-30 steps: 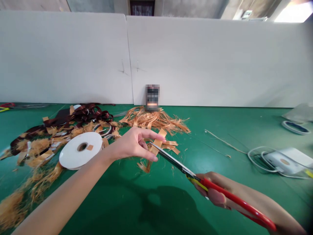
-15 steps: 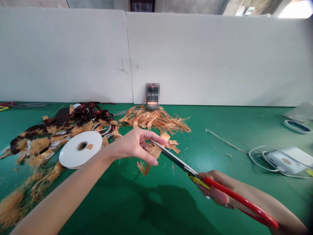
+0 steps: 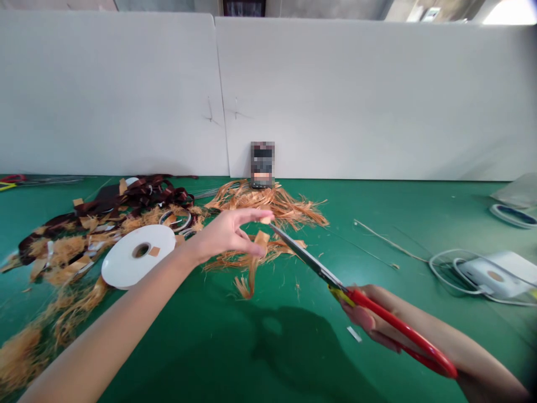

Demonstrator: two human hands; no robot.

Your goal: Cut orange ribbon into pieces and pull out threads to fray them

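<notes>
My left hand [image 3: 229, 238] has its thumb against a frayed tan ribbon strip [image 3: 252, 271], which hangs down with its fringed end low. The fingers behind the strip are partly hidden. A small tan piece [image 3: 265, 220] is at my index fingertip, apart from the strip's upper end. My right hand [image 3: 375, 313] grips scissors [image 3: 398, 324] with red and yellow handles. Their blades look closed or nearly so, with the tip close to my left index finger. Behind my left hand lie more tan ribbon strips [image 3: 289, 246] and a heap of frayed tan ribbon [image 3: 293, 207].
A white spool [image 3: 121, 263] lies left of my left forearm, beside tangled dark brown ribbon [image 3: 155, 196] and tan fluff [image 3: 20, 352]. A phone-like device [image 3: 263, 165] leans on the white partition [image 3: 356, 101]. At right is a white box [image 3: 499, 274] with a cable.
My left hand has risen and moved slightly left. A small ribbon piece at the index finger now shows apart from the strip. The scissors have shifted slightly left; a white scrap shows more below them.
</notes>
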